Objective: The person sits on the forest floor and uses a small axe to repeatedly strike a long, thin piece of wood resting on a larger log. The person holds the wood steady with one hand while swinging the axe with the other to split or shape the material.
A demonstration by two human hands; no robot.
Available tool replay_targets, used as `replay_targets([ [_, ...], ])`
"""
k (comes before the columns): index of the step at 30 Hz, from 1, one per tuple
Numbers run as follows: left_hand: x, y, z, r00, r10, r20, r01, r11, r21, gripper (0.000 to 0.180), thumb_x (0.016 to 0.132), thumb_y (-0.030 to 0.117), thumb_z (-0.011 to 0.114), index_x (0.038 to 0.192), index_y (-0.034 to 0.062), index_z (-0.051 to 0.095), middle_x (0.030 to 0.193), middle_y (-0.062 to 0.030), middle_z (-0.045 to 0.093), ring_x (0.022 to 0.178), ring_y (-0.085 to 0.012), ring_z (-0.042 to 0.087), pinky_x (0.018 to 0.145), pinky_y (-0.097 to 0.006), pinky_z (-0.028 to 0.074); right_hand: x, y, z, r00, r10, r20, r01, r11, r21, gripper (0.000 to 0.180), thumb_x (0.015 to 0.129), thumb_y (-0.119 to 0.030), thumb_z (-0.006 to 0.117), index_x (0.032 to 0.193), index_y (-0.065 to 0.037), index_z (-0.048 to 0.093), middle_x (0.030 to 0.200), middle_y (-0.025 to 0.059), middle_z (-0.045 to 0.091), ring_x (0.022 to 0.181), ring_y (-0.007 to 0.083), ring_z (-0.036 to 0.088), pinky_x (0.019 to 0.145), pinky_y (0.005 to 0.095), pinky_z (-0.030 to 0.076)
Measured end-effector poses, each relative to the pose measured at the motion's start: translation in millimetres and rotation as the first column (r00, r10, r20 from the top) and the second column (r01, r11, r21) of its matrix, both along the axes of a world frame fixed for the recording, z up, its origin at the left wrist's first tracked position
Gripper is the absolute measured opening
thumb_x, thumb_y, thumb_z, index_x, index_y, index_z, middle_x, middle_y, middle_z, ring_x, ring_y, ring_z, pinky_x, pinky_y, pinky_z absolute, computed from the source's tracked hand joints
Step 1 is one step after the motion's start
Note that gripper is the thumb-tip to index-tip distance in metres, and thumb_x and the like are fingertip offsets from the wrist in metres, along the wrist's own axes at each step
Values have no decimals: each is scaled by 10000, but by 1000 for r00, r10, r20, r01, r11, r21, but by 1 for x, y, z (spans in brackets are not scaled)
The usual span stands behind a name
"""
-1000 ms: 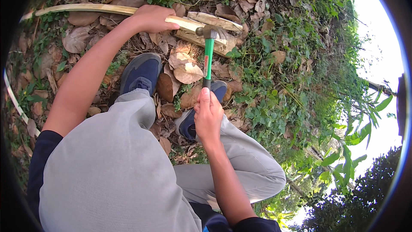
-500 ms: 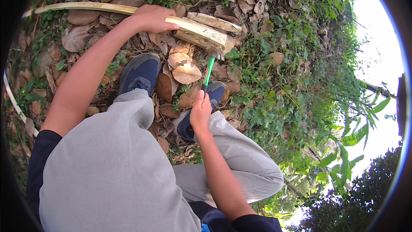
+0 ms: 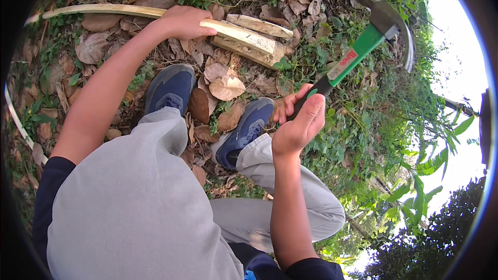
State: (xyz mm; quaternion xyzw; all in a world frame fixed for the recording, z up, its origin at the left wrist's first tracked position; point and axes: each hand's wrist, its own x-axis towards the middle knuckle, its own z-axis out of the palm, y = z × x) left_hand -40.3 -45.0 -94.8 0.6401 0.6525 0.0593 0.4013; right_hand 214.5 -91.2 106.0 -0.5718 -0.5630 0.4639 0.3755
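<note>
My left hand [image 3: 185, 22] is closed round a long pale wooden strip [image 3: 244, 36], pressing it down near its right end. Under and beside that end lie a short wooden block [image 3: 259, 58] and another split wood piece [image 3: 262, 26]. From my grip the strip runs left in a slight bend toward the picture's rim. Raised to the right of the wood, my right hand [image 3: 303, 122] is wrapped round the black grip of a claw hammer [image 3: 358, 54]. Its shaft is green, its metal head is up at the far right, apart from the wood.
Dry brown leaves [image 3: 227, 88] cover the ground round the wood, and green undergrowth [image 3: 332, 129] grows on the right. My blue shoes [image 3: 170, 88] stand close below the wood. Another thin pale strip [image 3: 21, 124] curves along the left rim.
My right hand has lifted the hammer up and to the right, away from the strip's end, where its head was before. My left hand has stayed on the strip.
</note>
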Motion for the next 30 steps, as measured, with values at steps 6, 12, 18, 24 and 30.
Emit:
replay_targets([
  [6,2,0,1,1000,-2,-5,2,1000,7,542,948,583,586,1262,146,647,1111,-115,728,1073,-332,679,905,-477,515,43,-14,-77,949,90,300,-60,992,-109,470,1107,-448,428,942,-18,526,661,21,514,565,101,436,518,275,358],
  [12,4,-1,2,1000,-3,-24,3,1000,13,544,948,565,596,1281,138,640,1151,-125,716,1102,-336,664,929,-481,506,88,-61,-132,861,113,496,82,931,-355,462,1109,-446,408,831,-87,496,595,-16,453,422,83,391,375,282,329],
  [18,2,-1,0,1000,1,-25,0,999,48,568,944,611,570,1245,139,662,1142,-110,729,1094,-321,684,924,-480,525,76,-32,-76,819,145,556,146,883,-445,503,1065,-485,525,784,-69,551,596,-6,488,457,75,413,426,253,316],
  [24,1,-2,1,1000,0,-14,1,1000,18,536,949,563,590,1275,141,645,1155,-127,718,1092,-343,667,927,-481,509,25,20,-4,984,-44,170,82,971,-226,447,1118,-431,427,888,-61,528,646,-54,406,538,27,358,489,216,312],
  [30,3,-1,0,1000,-2,0,2,1000,22,529,944,562,596,1266,145,647,1149,-126,718,1089,-344,667,923,-483,509,38,-3,-67,946,47,319,-65,997,46,414,1116,-435,415,965,-58,495,668,-30,450,551,61,407,502,225,333],
])
